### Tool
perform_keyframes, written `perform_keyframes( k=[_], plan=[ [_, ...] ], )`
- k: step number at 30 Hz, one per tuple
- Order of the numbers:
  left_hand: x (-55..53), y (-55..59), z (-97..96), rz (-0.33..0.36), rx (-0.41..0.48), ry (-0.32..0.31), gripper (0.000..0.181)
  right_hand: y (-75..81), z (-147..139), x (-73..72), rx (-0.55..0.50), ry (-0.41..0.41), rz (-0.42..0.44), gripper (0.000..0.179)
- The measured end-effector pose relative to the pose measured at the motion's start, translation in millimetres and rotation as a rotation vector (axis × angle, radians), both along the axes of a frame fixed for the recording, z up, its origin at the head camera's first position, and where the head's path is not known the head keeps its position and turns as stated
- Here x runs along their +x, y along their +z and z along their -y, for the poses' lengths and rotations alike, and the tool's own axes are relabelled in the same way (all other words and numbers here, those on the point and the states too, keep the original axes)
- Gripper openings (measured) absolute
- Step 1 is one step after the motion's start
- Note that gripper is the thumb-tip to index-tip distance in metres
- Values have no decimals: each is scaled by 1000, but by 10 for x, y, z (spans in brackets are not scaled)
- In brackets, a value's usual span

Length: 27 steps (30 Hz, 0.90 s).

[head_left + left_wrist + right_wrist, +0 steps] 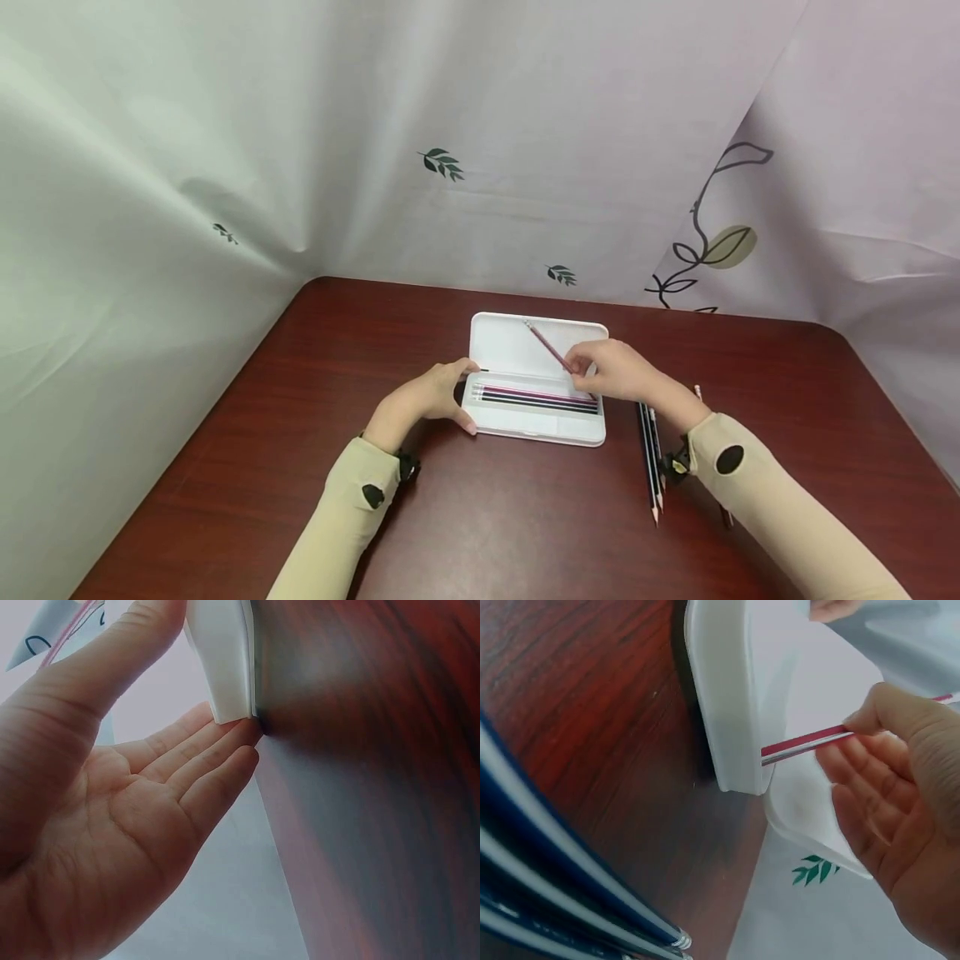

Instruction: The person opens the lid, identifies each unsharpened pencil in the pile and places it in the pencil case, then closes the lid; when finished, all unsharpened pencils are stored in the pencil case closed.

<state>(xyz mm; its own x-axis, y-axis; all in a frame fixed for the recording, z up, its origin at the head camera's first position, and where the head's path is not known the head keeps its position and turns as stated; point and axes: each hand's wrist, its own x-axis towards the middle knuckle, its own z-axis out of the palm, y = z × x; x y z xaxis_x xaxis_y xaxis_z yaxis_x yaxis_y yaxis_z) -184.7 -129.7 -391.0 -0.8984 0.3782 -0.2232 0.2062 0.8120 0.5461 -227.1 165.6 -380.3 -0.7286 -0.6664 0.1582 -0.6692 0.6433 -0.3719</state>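
Note:
A white pencil case [542, 426] lies with its lid [498, 342] laid back on the far side. Several dark striped pencils [517, 401] and a pink one lie lengthwise in its tray. My left hand [427, 393] spans the case's left end, thumb at the front corner and fingers by the hinge; in the left wrist view those fingers [202, 761] are straight and touch the end. My right hand [615, 369] pinches a red-and-silver pencil [806, 742] between thumb and fingers. That pencil slants over the case, its lower end inside the right end wall.
Several dark blue striped pencils [648, 462] lie on the brown table [480, 517] right of the case, points toward me. Another pencil [726, 517] shows partly under the right forearm. A pale curtain [480, 233] with leaf prints hangs behind the table and along its sides.

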Motion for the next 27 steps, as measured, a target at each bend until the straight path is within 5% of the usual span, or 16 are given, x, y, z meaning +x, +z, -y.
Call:
perform_keyframes(
  k=[10, 27],
  plan=[
    [-2, -3, -11, 6, -16, 8, 90, -145, 170, 69, 135, 167, -133, 11],
    [3, -32, -6, 2, -8, 12, 91, -203, 207, 160, 183, 177, -321, 10]
  ],
)
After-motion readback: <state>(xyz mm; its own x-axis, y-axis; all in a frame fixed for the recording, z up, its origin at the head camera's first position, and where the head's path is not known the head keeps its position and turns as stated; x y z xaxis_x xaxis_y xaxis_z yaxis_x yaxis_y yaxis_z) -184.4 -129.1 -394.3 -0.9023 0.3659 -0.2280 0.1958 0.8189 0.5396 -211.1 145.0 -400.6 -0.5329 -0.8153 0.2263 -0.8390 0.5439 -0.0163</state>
